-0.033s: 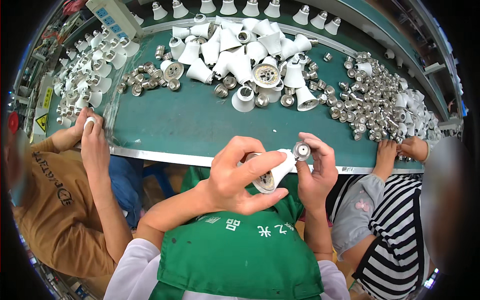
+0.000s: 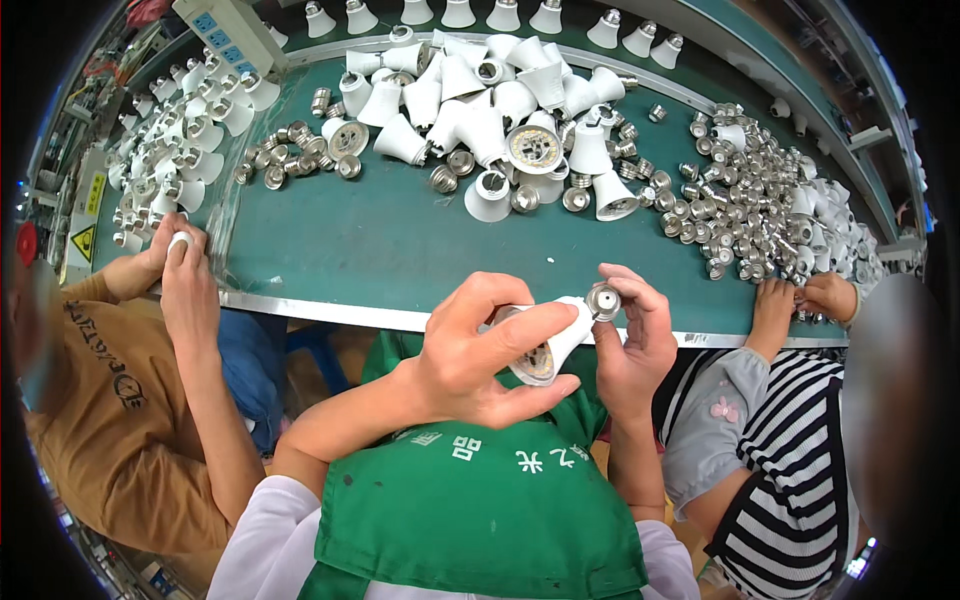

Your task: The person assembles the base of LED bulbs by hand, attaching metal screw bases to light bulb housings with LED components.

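My left hand (image 2: 482, 345) is closed round a white bulb housing (image 2: 568, 345), tilted so its narrow neck points up to the right. A round board with small parts shows in its wide end. Between the thumb and fingers of my right hand (image 2: 638, 340) is a silver metal screw cap (image 2: 603, 301), its hollow side facing up. The cap is right beside the housing's neck; whether they touch I cannot tell. Past my hands, a heap of white bulb housings (image 2: 458, 78) lies on the green tabletop (image 2: 400, 245), with loose metal caps (image 2: 441, 179) among them.
A large pile of metal caps (image 2: 735, 215) spreads at the right. Capped bulb housings (image 2: 205, 137) stand grouped at the left, below a socket strip (image 2: 222, 38). More line the back ledge. Co-workers' hands (image 2: 185, 265) at left and co-worker's hands (image 2: 775, 310) at right work at the table edge.
Almost nothing differs. The housing in my left hand has shifted very slightly, and the cap stays beside its neck.
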Available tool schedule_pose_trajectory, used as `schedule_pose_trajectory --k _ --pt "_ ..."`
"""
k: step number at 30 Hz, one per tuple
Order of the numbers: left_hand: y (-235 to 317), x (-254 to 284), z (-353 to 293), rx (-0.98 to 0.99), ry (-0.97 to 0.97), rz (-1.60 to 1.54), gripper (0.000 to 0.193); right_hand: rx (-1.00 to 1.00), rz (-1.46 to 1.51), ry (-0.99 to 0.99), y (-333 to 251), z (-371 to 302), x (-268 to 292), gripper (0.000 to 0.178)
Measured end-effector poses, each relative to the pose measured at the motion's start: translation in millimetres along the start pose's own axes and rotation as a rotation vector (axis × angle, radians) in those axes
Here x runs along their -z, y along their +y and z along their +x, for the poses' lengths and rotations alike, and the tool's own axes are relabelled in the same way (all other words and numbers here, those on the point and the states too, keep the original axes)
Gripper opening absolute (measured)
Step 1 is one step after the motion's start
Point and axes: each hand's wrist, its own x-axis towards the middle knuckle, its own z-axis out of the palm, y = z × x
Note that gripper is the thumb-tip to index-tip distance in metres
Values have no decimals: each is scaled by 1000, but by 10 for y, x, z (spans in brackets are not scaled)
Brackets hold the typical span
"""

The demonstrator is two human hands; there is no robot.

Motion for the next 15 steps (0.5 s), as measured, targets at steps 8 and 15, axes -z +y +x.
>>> schedule_pose_trajectory --k 8,15 --pt "-50 -36 -15 -101 -24 74 53 66 -5 7 -56 8 -50 32" --pt "-203 -21 -66 194 -26 -164 39 234 -176 -181 -128 94 42 40"
